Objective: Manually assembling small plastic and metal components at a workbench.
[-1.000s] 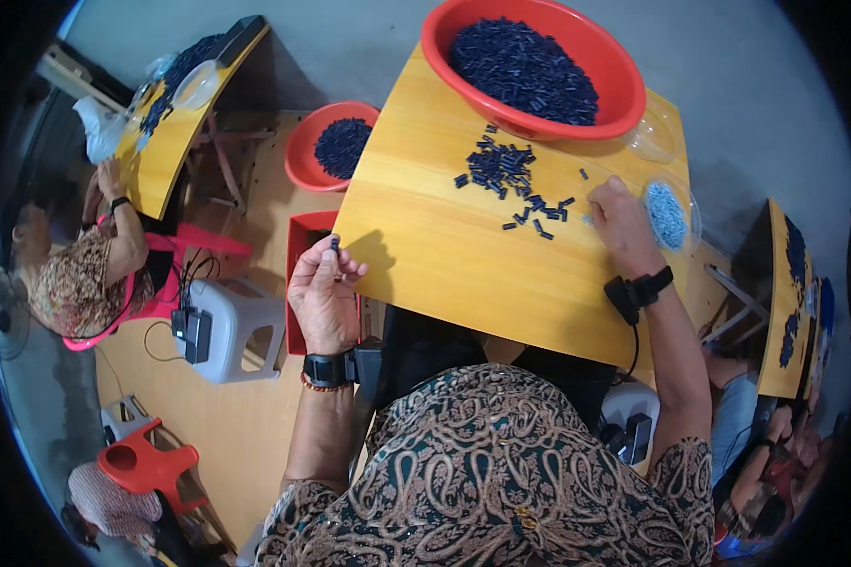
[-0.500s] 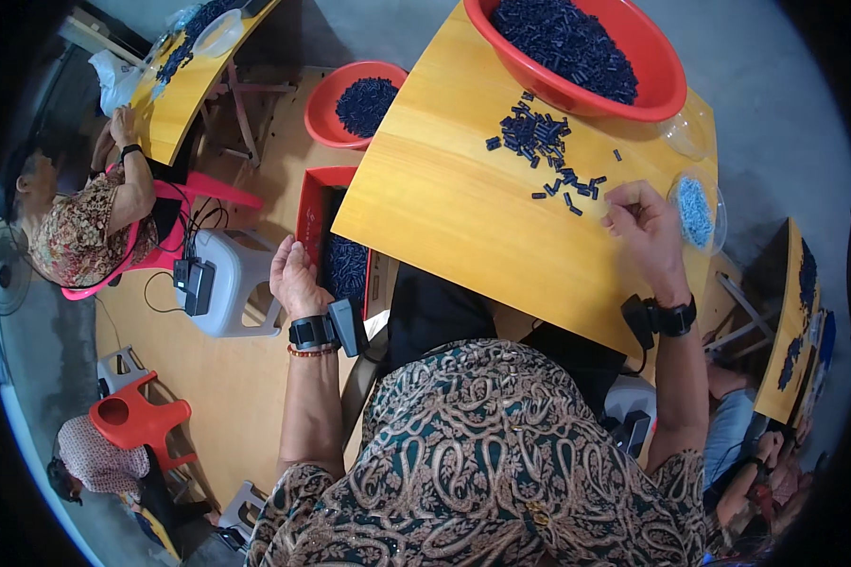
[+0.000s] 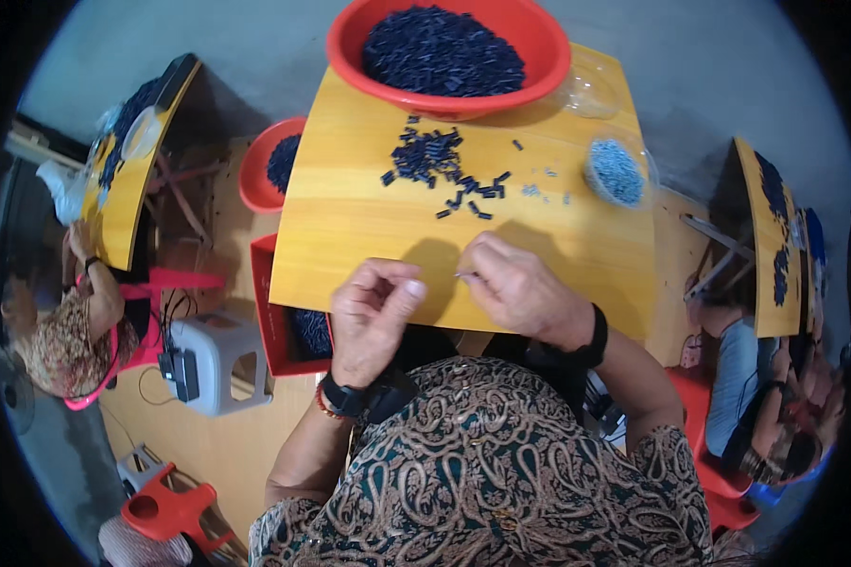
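Over the near edge of the yellow table, my hands face each other a short way apart. My left hand has its fingers curled toward the thumb; what they hold, if anything, is hidden. In my right hand, thumb and forefinger pinch a small thin piece, too small to make out fully. Beyond the hands lies a loose pile of short black cylindrical pieces. A clear bowl of small silvery-blue pieces stands at the right, with a few such pieces scattered beside it.
A large red basin heaped with black pieces stands at the table's far side, beside a clear lid. Left of the table are another red basin, a red box and a grey stool. Other people sit at tables on both sides.
My left hand has come from above the red box to the table's near edge. My right hand has moved from near the silvery-blue pieces toward the left hand. The view has shifted.
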Motion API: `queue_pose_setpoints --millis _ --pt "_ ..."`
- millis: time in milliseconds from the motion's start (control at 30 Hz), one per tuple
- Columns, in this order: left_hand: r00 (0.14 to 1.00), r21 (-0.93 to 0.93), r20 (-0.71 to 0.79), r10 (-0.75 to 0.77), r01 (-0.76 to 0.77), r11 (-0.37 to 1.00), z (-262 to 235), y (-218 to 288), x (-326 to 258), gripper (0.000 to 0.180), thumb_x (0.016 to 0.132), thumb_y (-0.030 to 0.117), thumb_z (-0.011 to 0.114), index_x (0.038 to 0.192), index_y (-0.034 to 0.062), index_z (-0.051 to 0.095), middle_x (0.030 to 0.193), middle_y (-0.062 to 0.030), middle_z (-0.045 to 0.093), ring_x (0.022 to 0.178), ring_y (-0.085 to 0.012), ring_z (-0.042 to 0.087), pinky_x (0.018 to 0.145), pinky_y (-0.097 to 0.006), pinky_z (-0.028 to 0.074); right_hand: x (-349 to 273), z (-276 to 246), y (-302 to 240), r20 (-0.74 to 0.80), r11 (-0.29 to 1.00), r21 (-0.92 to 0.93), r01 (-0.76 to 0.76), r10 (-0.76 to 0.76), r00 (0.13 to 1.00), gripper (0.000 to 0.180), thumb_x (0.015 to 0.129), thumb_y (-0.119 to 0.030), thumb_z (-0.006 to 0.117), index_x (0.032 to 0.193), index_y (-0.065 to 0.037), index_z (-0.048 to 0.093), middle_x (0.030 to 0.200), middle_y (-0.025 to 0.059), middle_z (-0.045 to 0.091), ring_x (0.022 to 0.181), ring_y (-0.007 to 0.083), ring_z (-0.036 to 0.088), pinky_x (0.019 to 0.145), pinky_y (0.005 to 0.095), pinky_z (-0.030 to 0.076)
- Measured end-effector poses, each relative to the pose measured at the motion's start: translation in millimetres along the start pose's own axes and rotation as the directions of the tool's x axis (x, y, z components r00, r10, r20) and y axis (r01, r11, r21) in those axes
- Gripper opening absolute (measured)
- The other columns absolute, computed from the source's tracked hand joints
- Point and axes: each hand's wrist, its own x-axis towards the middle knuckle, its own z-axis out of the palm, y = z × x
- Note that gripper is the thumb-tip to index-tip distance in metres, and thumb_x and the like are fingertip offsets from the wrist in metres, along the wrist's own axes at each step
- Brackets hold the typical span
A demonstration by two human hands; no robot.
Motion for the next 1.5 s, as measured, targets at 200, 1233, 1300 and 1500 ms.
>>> queue_pose_setpoints --millis 200,1233,1300,1500 --pt "0.978 -0.023 0.195 -0.074 0.08 0.997 32 -16 20 0.013 0.086 0.002 0.07 0.094 0.0002 0.06 0.084 -0.0028 0.064 0.075 -0.0072 0.058 0.07 -0.021 0.049 -6 -12 -11 0.01 0.999 -0.048 0.025 -0.025 1.0 0.014 0.081 0.0 0.059 0.086 0.002 0.046 0.084 0.0179 0.048 0.075 0.0385 0.055 0.062 0.0446 0.045" --pt "0.927 0.812 0.169 0.334 -0.323 0.486 28 -30 88 0.017 0.071 0.004 0.074 0.087 0.0052 0.067 0.079 -0.0092 0.061 0.079 -0.0281 0.055 0.077 -0.038 0.044 -40 8 34 -0.057 0.622 0.697 -0.357 0.544 0.837 0.009 0.091 -0.007 0.061 0.089 0.0 0.057 0.078 0.0046 0.063 0.07 0.0101 0.065 0.064 0.0241 0.054" --pt "0.942 0.801 0.132 0.309 -0.285 0.526 30 -29 88 0.013 0.07 0.004 0.073 0.081 0.0054 0.067 0.077 -0.01 0.059 0.077 -0.0295 0.053 0.077 -0.039 0.042 -39 9 34 -0.016 0.588 0.704 -0.4 0.576 0.818 0.01 0.091 -0.008 0.061 0.088 0.0 0.056 0.077 0.005 0.062 0.07 0.0103 0.065 0.064 0.0244 0.054" --pt "0.996 0.297 -0.004 0.087 -0.082 0.951 19 -35 80 0.01 0.081 0.0 0.069 0.088 0.0038 0.064 0.078 0.0 0.059 0.074 -0.0107 0.054 0.07 -0.023 0.043 -40 10 36 -0.057 0.648 0.673 -0.357 0.526 0.848 0.01 0.091 -0.008 0.061 0.088 0.0 0.056 0.076 0.0053 0.063 0.069 0.0114 0.065 0.063 0.025 0.055"
